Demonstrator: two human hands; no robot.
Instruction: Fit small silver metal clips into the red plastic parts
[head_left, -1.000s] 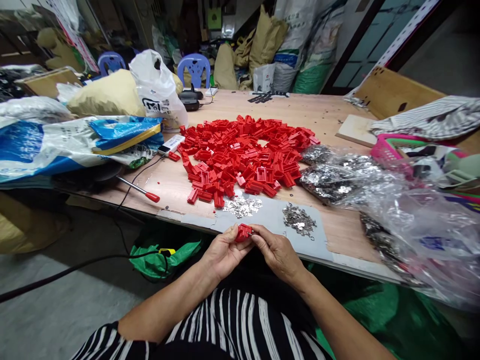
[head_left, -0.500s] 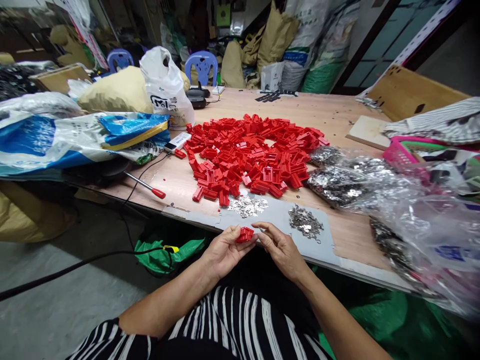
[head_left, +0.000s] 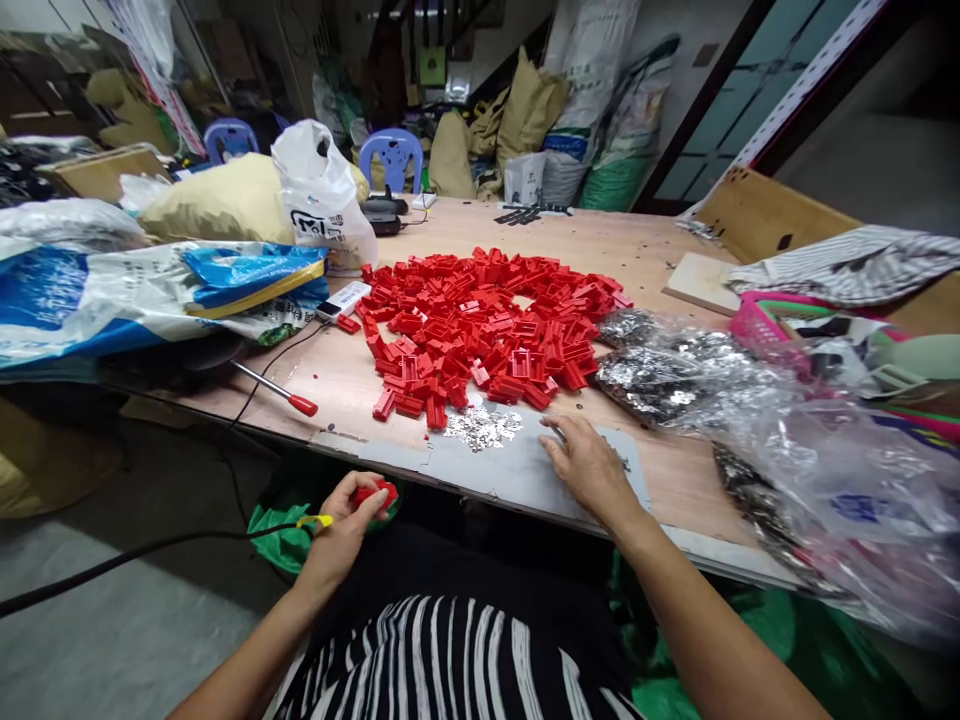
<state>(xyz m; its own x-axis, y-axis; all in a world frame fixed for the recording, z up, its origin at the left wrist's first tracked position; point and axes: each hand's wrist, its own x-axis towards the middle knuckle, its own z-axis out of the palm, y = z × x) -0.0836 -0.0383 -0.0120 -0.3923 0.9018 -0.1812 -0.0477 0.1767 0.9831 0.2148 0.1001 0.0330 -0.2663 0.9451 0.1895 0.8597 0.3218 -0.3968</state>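
My left hand [head_left: 337,530] is closed around a small red plastic housing [head_left: 377,493], held low in front of the table edge. The grip hides part of the piece. My right hand [head_left: 589,465] is over the grey board [head_left: 517,470], its thumb and forefinger apart with nothing visible between them. It covers most of the darker pile of small metal parts. To its left, a pile of shiny flat metal pieces [head_left: 484,428] lies on the board. Behind these spreads a big heap of similar red plastic housings [head_left: 480,330].
Clear plastic bags of metal parts [head_left: 675,385] lie at the right, by a pink basket [head_left: 757,325]. A lever with a red handle [head_left: 302,405] juts out at the left. A black cable with a yellow end [head_left: 315,521] crosses near my left wrist.
My hands have parted. The left has drawn back left and down with the red housing, while the right has moved right over the darker metal pile. The view has shifted slightly.
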